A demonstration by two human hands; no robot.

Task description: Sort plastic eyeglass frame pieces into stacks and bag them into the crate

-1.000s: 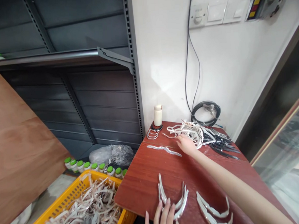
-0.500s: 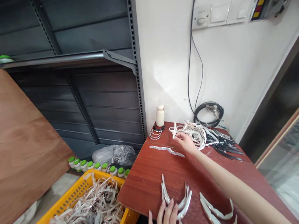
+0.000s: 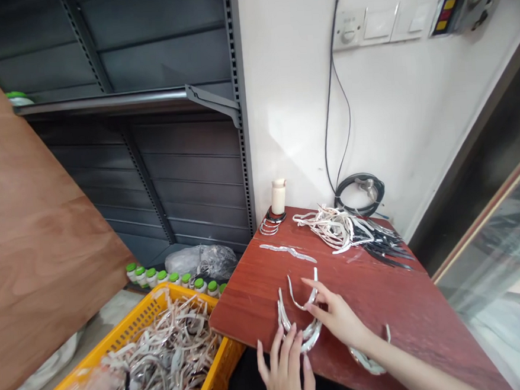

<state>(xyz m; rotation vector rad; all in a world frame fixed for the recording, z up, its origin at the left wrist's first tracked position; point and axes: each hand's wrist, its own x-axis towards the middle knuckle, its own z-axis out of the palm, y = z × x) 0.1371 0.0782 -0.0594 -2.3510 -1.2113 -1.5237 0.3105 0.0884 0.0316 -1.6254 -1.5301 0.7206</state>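
Right hand (image 3: 340, 320), grip pinched on one white curved plastic band (image 3: 303, 296), should seat it flush atop the nested white band stack (image 3: 296, 329) that the left hand (image 3: 286, 371) steadies with fingers spread flat, grip apart, on the red-brown desk (image 3: 383, 305).

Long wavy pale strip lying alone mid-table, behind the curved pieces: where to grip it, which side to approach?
The wavy strip lies flat on the red table, apart from the tangled pile. Probably best pinched from above across its narrow width near the middle bump, where it seems to lift slightly. Both long sides are open; the near side is closest to the right hand.
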